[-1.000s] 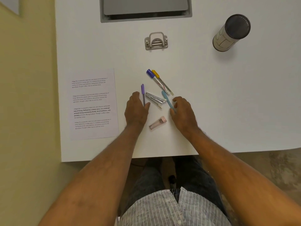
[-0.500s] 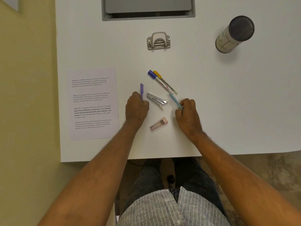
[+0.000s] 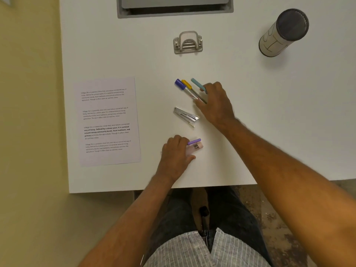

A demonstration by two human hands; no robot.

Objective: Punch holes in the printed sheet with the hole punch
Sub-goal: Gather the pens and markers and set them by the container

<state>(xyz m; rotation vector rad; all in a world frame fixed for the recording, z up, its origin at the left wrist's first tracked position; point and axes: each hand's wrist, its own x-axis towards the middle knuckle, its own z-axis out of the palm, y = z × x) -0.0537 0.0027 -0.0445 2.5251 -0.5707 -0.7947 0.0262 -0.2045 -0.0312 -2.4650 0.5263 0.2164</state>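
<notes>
The printed sheet [image 3: 107,122] lies flat at the table's left side, four text blocks on it. A metal hole punch [image 3: 188,42] stands at the far middle of the table, untouched. My left hand [image 3: 176,157] is closed around a purple pen [image 3: 194,141] near the front edge, its fingers also resting on a small pink box [image 3: 198,146]. My right hand [image 3: 215,105] holds a light-blue pen [image 3: 198,84] beside two markers, well short of the punch.
Blue-capped marker [image 3: 180,84] and yellow-capped marker [image 3: 187,85] lie side by side mid-table. A silver stapler [image 3: 185,114] sits below them. A cylindrical container with a dark lid [image 3: 283,33] stands far right. A grey recessed tray [image 3: 174,6] runs along the far edge.
My left hand carried the purple pen back toward the front edge, onto the pink box. My right hand lifted the light-blue pen away and forward, up beside the two markers.
</notes>
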